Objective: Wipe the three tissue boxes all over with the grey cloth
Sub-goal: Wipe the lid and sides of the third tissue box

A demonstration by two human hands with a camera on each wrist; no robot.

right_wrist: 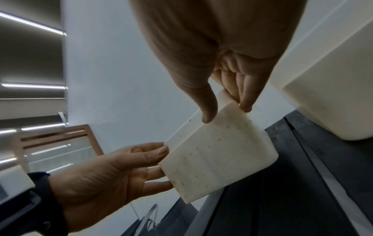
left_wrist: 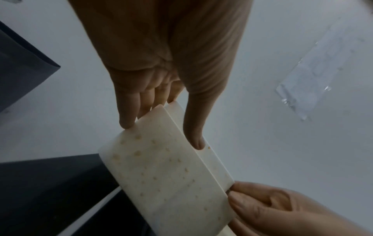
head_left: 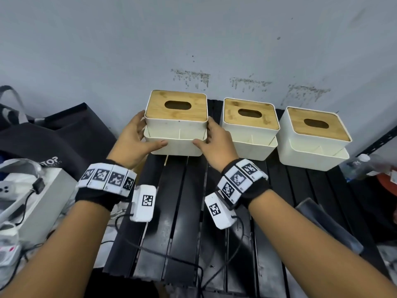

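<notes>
Three white tissue boxes with wooden lids stand in a row along the far edge of the black slatted counter (head_left: 279, 190), against the grey wall (head_left: 193, 39). The left tissue box (head_left: 176, 127) is grasped from both sides. The left hand (head_left: 137, 143) grips its left end, thumb on the near face and fingers (left_wrist: 126, 118) wrapped round the far side. The right hand (head_left: 214, 145) grips its right end in the same manner, thumb in front, fingers (right_wrist: 245, 102) behind. The wrist views show brownish spots on the box's white surface. The middle tissue box (head_left: 250, 130) stands just beside the right hand, untouched. The right tissue box (head_left: 313, 140) stands farther right, apart from both hands. A black bag (head_left: 53, 136) lies left of the counter. A clear plastic bottle (head_left: 363, 166) lies at its right edge. No view shows the grey cloth.
</notes>
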